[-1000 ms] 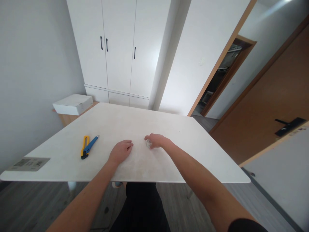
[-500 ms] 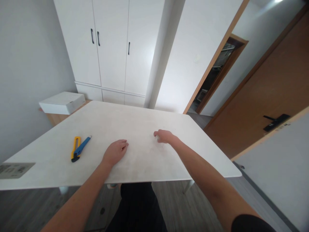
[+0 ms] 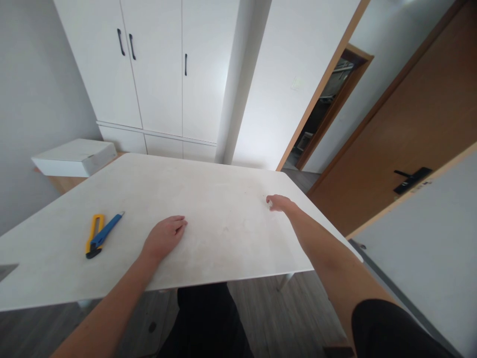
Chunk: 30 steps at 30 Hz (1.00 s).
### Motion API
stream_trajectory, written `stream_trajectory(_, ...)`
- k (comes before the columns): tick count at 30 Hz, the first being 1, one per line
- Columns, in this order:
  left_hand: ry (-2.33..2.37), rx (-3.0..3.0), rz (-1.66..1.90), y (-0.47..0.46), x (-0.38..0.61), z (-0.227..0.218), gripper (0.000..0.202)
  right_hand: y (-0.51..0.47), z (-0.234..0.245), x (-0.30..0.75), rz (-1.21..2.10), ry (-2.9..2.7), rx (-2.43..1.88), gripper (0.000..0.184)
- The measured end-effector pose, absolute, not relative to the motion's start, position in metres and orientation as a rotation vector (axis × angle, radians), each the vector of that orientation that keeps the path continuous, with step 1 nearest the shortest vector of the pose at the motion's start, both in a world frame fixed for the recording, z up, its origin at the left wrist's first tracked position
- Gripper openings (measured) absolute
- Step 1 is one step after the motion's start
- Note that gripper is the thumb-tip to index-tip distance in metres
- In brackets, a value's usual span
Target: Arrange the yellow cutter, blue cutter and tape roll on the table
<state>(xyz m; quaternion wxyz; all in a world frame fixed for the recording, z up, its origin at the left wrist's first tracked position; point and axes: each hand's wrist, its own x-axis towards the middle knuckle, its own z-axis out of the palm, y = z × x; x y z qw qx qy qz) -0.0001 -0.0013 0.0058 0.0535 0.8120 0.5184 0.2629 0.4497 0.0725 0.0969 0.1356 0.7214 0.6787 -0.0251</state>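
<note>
White cupboards (image 3: 156,74) stand beyond our desk (image 3: 219,248), with a white box (image 3: 70,156) just past its far left corner. Our right hand (image 3: 280,203) reaches out near the desk's right edge, its fingers drawn narrow around a small pale piece (image 3: 270,204), probably because something so slight suits a pinch; whether the piece touches the desk we cannot tell. Our left hand (image 3: 164,237) rests palm down, most likely to steady our lean; its fingers lie together, their undersides hidden, so we cannot tell whether they cover anything. To its left, a blue knife (image 3: 106,232) overlaps a yellow knife (image 3: 91,233), seemingly put aside there so both lie well apart from the piece.
</note>
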Motion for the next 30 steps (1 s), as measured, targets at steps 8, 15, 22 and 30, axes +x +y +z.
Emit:
stream_trajectory(8,1.567,2.478,0.789,0.0,0.0,0.004,0.042,0.07,0.093,0.455,-0.247,1.967,1.967,0.047)
stream_trajectory(15,1.56,2.503,0.814,0.002,-0.001,0.001,0.038,0.06,0.112,0.439,-0.17,1.796,2.068,0.084)
stream_trajectory(22,1.544,2.486,0.849,-0.004,0.005,0.008,0.031,0.069,0.143,0.317,0.005,2.139,1.947,0.033)
stream_trajectory(30,1.494,2.33,0.921,-0.003,0.004,-0.005,0.03,0.018,0.128,0.05,-0.258,2.876,1.345,0.028)
